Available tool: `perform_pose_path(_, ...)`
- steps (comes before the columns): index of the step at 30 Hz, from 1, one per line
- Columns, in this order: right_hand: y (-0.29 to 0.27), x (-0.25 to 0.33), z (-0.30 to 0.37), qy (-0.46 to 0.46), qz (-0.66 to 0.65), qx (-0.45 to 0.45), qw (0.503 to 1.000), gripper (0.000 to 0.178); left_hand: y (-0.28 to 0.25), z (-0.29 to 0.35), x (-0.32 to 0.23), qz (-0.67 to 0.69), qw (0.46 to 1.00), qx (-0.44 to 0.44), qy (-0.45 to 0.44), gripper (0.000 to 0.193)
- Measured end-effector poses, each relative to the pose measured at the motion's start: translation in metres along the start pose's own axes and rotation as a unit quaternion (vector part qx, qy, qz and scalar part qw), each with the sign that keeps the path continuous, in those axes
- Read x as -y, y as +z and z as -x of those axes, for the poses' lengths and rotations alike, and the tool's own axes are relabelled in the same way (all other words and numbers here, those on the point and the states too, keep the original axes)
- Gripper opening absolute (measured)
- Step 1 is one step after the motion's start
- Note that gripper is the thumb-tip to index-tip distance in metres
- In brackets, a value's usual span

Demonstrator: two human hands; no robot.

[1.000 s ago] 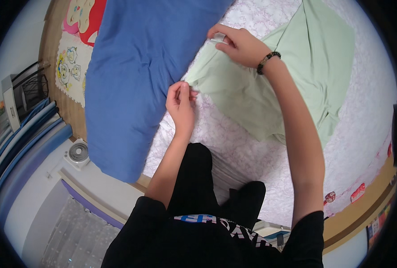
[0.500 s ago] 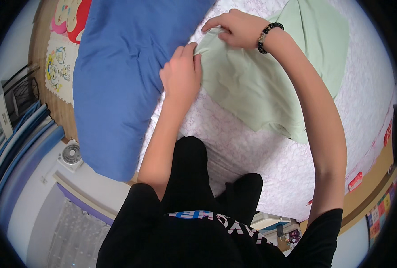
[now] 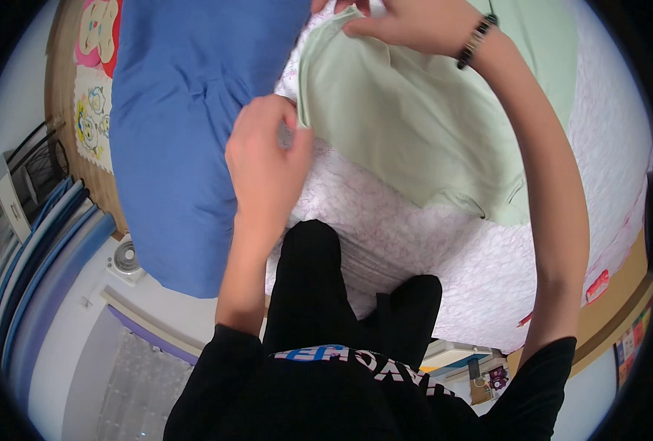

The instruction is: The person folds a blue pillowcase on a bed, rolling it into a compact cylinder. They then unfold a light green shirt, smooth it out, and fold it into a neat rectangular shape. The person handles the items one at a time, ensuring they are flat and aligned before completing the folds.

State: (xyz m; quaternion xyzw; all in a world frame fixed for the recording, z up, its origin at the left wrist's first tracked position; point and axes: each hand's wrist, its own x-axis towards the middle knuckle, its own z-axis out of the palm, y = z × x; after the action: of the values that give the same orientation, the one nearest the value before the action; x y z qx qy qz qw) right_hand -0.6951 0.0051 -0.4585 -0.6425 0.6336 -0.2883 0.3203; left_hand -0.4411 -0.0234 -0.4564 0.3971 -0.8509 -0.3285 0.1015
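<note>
A pale green cloth (image 3: 407, 125) lies on the bed, its left end raised between my hands. My left hand (image 3: 266, 158) is closed in a pinch on the lower corner of that end. Farther up, my right hand (image 3: 426, 26) grips the same edge with thumb and fingers; part of it is cut off by the top of the picture. A folded hem runs between the two grips, pulled fairly straight. Toward the right, another part of the cloth lies flat, partly hidden behind my right forearm. What kind of cloth article it is, I cannot tell.
A blue quilt (image 3: 187, 147) lies along the left of the bed, close to my left hand. Under the cloth is a white sheet with a pink pattern (image 3: 385, 242). A small white fan (image 3: 126, 257) and a printed floor mat (image 3: 91, 110) are beyond the bed's left side.
My hands have moved apart: the left came down and toward me, the right went up. The cloth's edge between them is now stretched out, where before it was bunched.
</note>
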Motion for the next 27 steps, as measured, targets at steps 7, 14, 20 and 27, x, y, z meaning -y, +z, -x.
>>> perform_pose_path(7, -0.007, -0.001, 0.162, 0.018, 0.163, -0.038, 0.986, 0.027, 0.030, 0.039, -0.036, -0.003, 0.919, 0.170, 0.356, 0.019)
perform_pose_path(14, 0.111, -0.004, 0.411, 0.601, -0.136, -0.522, 0.590, 0.039, 0.072, 0.028, 0.009, 0.133, 0.933, 0.190, -0.273, 0.045)
perform_pose_path(20, 0.150, -0.020, 0.442, 0.620, -0.226, -0.479, 0.579, 0.037, 0.076, 0.031, 0.007, 0.172, 0.922, 0.218, -0.269, 0.025)
perform_pose_path(27, 0.141, -0.003, 0.434, 0.510, -0.423, -0.590, 0.461, 0.029, 0.080, 0.045, 0.009, 0.282, 0.887, 0.214, -0.296, 0.029)
